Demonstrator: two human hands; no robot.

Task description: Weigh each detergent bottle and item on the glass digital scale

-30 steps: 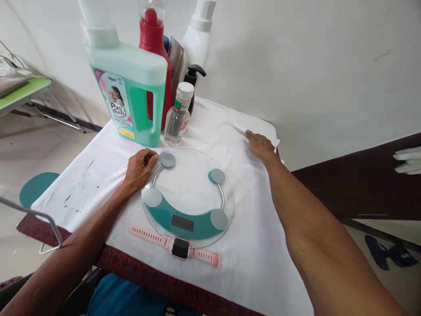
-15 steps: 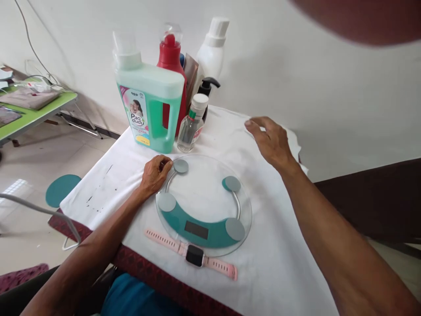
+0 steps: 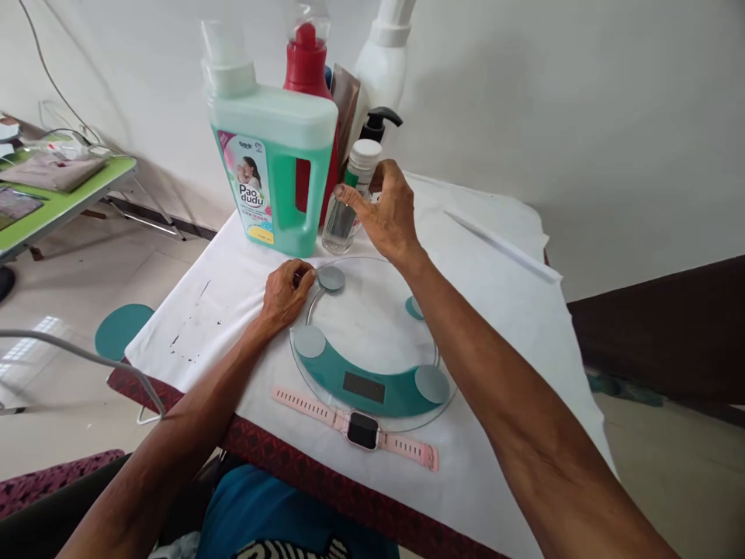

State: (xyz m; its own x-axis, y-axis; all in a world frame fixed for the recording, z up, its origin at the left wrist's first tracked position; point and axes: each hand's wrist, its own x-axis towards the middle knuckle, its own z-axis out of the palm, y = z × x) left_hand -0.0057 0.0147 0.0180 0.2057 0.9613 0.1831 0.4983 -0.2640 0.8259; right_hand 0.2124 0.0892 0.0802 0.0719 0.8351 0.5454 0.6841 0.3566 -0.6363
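Note:
A round glass bathroom scale (image 3: 355,388) with a teal band and grey pads lies on the white cloth. My left hand (image 3: 286,295) rests at its far left rim, fingers curled and tips against the glass edge. Behind the scale stands a small clear bottle (image 3: 339,225) with a white cap and some liquid inside. My right hand (image 3: 391,213) is around its upper part, thumb across the front and fingers at the back, partly hidden. The bottle is upright on the cloth. A pink-strapped smartwatch (image 3: 363,431) lies along the scale's near edge.
A green detergent jug (image 3: 279,178), a red bottle (image 3: 306,70), a white bottle (image 3: 381,74) and a black pump bottle (image 3: 375,123) crowd the back by the wall. A green table (image 3: 110,182) stands at left, with a teal stool (image 3: 122,330) below.
My right hand has moved left from above the cloth to the clear bottle, its fingers now around it. My left hand stays at the scale's rim. The camera view has shifted slightly.

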